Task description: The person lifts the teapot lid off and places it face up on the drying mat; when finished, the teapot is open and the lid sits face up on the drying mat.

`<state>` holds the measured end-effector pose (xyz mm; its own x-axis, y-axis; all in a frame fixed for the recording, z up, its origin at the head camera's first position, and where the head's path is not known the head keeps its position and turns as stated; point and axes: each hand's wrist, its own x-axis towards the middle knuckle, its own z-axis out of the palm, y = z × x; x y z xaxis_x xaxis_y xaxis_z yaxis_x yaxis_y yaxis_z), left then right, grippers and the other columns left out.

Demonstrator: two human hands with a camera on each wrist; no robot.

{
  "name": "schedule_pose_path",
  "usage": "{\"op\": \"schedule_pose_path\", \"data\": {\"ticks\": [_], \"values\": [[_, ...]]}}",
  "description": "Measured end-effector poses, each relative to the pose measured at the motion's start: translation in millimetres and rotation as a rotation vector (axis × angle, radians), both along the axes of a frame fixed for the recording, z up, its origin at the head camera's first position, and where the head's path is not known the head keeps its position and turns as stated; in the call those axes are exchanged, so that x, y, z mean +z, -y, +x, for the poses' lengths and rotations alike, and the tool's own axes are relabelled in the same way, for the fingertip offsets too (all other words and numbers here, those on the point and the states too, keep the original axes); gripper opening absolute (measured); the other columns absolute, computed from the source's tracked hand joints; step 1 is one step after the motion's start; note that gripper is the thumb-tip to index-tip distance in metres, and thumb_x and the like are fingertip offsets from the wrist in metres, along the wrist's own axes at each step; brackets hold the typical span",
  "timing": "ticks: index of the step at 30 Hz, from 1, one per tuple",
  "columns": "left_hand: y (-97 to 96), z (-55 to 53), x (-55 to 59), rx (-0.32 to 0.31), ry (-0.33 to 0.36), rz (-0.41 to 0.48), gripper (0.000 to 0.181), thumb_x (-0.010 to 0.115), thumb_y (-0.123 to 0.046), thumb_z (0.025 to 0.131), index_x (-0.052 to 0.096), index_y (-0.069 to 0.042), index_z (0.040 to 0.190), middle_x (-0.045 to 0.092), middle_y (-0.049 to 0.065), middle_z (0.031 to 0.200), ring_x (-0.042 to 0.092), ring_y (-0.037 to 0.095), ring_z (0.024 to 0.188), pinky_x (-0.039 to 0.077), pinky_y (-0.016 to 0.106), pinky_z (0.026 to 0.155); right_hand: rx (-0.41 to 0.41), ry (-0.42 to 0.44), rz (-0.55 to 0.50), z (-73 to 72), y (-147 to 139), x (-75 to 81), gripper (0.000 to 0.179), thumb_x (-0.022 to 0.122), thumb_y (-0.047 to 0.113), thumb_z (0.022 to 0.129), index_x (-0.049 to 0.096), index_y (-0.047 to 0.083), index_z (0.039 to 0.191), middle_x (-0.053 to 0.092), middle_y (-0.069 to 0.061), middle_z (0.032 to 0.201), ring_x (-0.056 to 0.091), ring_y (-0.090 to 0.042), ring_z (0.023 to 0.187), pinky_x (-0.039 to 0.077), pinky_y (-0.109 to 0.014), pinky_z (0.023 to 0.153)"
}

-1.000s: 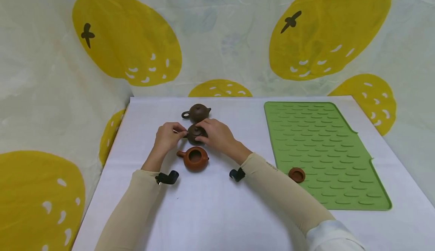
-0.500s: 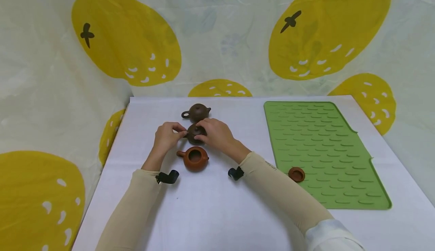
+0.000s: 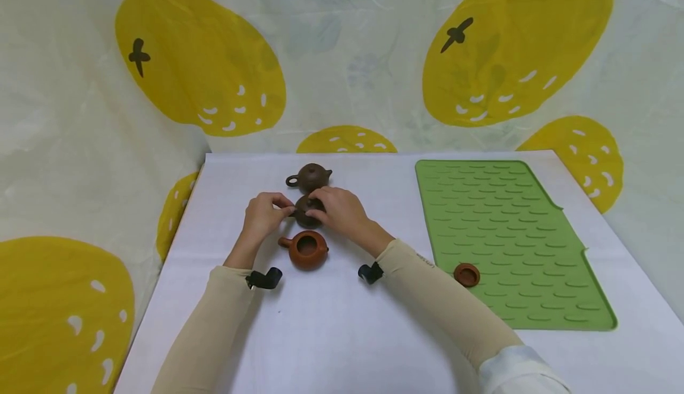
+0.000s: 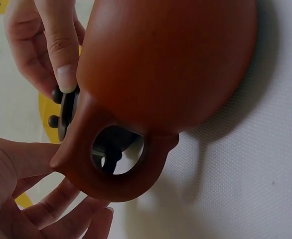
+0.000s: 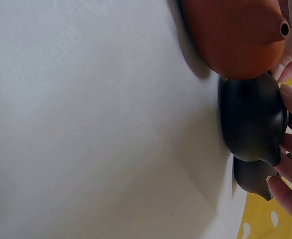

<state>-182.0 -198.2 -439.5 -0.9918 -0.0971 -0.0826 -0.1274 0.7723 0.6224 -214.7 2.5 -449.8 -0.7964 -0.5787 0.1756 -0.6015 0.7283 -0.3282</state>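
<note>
A dark brown teapot stands in the middle of a row of three. My left hand pinches its handle between thumb and fingers. From the other side, my right hand holds its lid, thumb and fingers at the rim; the lid sits at the top of the pot. Nearest me is a reddish-brown teapot with its top uncovered, its handle pointing left. Both wrist views show this reddish-brown teapot in front, hiding part of the darker one.
Behind the hands stands another dark brown teapot, lidded, spout to the right. A green ridged mat lies on the right of the white table. Near the mat's left edge rests a small reddish-brown lid, hollow side up.
Both hands stay at the middle teapot, with only a very slight shift of the right wrist. The teapots, the mat and the loose lid have not moved.
</note>
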Motion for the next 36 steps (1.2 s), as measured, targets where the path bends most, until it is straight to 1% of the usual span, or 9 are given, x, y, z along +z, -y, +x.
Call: {"op": "schedule_pose_path", "data": {"ticks": [5, 11, 15, 21, 28, 36], "values": [[-0.4, 0.6, 0.6, -0.003, -0.005, 0.001, 0.013, 0.075, -0.022, 0.092, 0.080, -0.013, 0.099, 0.078, 0.011, 0.106, 0.068, 0.033, 0.104, 0.047, 0.040, 0.081, 0.001, -0.004, -0.005, 0.3, -1, -0.6, 0.040, 0.071, 0.043, 0.094, 0.069, 0.014, 0.123, 0.075, -0.002, 0.115, 0.072, -0.019, 0.100, 0.058, -0.037, 0.090], [0.3, -0.3, 2.3, -0.011, -0.027, 0.010, 0.013, 0.075, -0.022, 0.092, 0.080, -0.013, 0.099, 0.079, 0.011, 0.103, 0.068, 0.031, 0.096, 0.044, 0.033, 0.073, -0.008, 0.010, 0.004, 0.0, -1, 1.8, 0.042, 0.068, 0.043, 0.096, 0.067, 0.014, 0.126, 0.075, -0.002, 0.119, 0.072, -0.018, 0.103, 0.058, -0.036, 0.092], [0.3, 0.1, 2.0, -0.011, -0.020, 0.010, 0.013, 0.075, -0.022, 0.092, 0.080, -0.012, 0.100, 0.079, 0.011, 0.103, 0.067, 0.030, 0.094, 0.042, 0.031, 0.070, -0.017, 0.044, 0.001, 0.6, -2, 4.0, 0.042, 0.068, 0.043, 0.096, 0.067, 0.014, 0.127, 0.075, -0.002, 0.118, 0.072, -0.018, 0.103, 0.058, -0.037, 0.091], [-0.8, 1.2, -0.2, 0.003, 0.008, 0.018, 0.014, 0.074, -0.021, 0.093, 0.080, -0.012, 0.101, 0.079, 0.010, 0.104, 0.067, 0.029, 0.095, 0.043, 0.031, 0.073, -0.027, 0.099, -0.035, 0.6, -4, 2.3, 0.040, 0.066, 0.042, 0.098, 0.065, 0.015, 0.128, 0.075, -0.002, 0.120, 0.073, -0.020, 0.105, 0.058, -0.039, 0.092], [-1.1, 1.7, 0.1, 0.006, 0.005, 0.021, 0.014, 0.074, -0.021, 0.093, 0.080, -0.012, 0.101, 0.079, 0.010, 0.104, 0.067, 0.029, 0.095, 0.042, 0.032, 0.073, -0.001, 0.120, -0.082, -0.3, -8, 0.4, 0.040, 0.065, 0.041, 0.099, 0.064, 0.014, 0.128, 0.075, -0.003, 0.120, 0.072, -0.021, 0.106, 0.057, -0.040, 0.094], [-1.0, 1.6, 0.0, 0.004, 0.002, 0.019, 0.013, 0.074, -0.020, 0.092, 0.080, -0.012, 0.100, 0.079, 0.010, 0.103, 0.066, 0.028, 0.092, 0.042, 0.031, 0.071, 0.020, 0.173, -0.140, -0.4, -14, 6.8, 0.039, 0.065, 0.040, 0.099, 0.064, 0.014, 0.128, 0.074, -0.003, 0.120, 0.071, -0.022, 0.108, 0.056, -0.040, 0.097]]}}
